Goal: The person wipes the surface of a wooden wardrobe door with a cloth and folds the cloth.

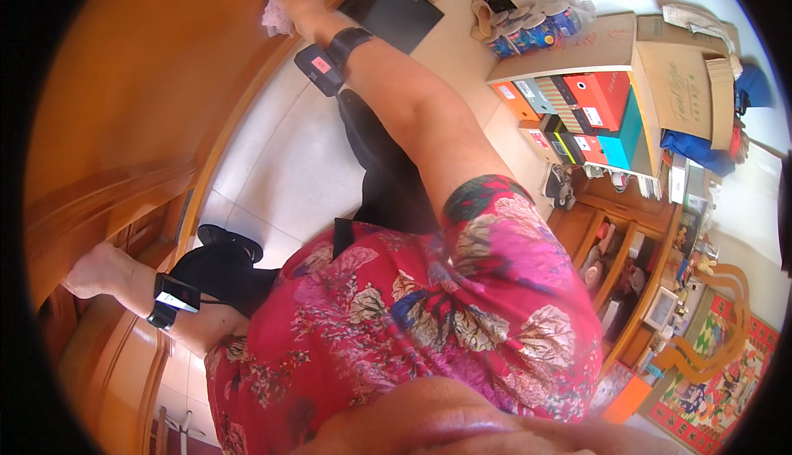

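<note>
Cloth (276,11) — one crumpled pale pink rag — is bunched in my right hand (304,1), clenched around it and pressing it against the wooden door (148,67) far out at arm's reach. I am wiping, by my judgement, and the next pass calls for firm pressure while sliding along the panel. My left hand (92,272) is resting flat on the lower wood moulding, fingers loose, gripping nothing. I am wearing two black wrist devices (323,67), one per arm. Beyond, one dark scale (394,9) is lying on the floor (289,158) beside stacked shoe boxes (590,108).
</note>
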The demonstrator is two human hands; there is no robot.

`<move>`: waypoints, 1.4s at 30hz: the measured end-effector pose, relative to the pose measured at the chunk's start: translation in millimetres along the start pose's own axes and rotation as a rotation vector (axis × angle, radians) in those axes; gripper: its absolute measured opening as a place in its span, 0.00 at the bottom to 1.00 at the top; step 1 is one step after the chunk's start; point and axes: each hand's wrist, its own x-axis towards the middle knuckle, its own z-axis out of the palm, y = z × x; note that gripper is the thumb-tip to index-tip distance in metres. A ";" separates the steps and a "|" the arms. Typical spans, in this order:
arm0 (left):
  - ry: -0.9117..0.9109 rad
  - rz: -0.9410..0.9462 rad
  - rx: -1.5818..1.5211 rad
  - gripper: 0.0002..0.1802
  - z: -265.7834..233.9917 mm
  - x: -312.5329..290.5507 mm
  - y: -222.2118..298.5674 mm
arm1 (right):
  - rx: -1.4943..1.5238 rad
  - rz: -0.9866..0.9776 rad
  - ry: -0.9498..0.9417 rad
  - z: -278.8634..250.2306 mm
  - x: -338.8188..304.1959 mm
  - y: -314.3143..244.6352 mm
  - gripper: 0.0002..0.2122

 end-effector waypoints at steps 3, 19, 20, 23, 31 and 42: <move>-0.008 -0.081 0.074 0.10 -18.9 -6.0 -31.6 | -0.540 -0.238 0.042 29.5 -43.8 12.3 0.09; 0.054 -0.070 -0.814 0.08 16.6 -10.9 -17.9 | -1.451 -1.494 -0.358 106.5 -96.0 -67.5 0.40; 0.053 -0.079 -0.813 0.08 23.2 -16.5 -23.3 | -1.442 -1.475 -0.343 96.4 -92.1 -64.4 0.41; -0.132 0.143 -0.359 0.11 16.6 14.5 -81.9 | -1.270 -1.227 -0.336 79.6 -98.9 -27.4 0.43; -0.031 -0.020 -0.630 0.15 15.7 -42.8 26.3 | -1.434 -0.933 -0.218 -22.9 -33.6 56.3 0.28; 0.146 -0.284 -1.090 0.21 -26.3 -71.7 122.0 | -0.946 -0.147 0.011 18.9 -40.1 32.8 0.22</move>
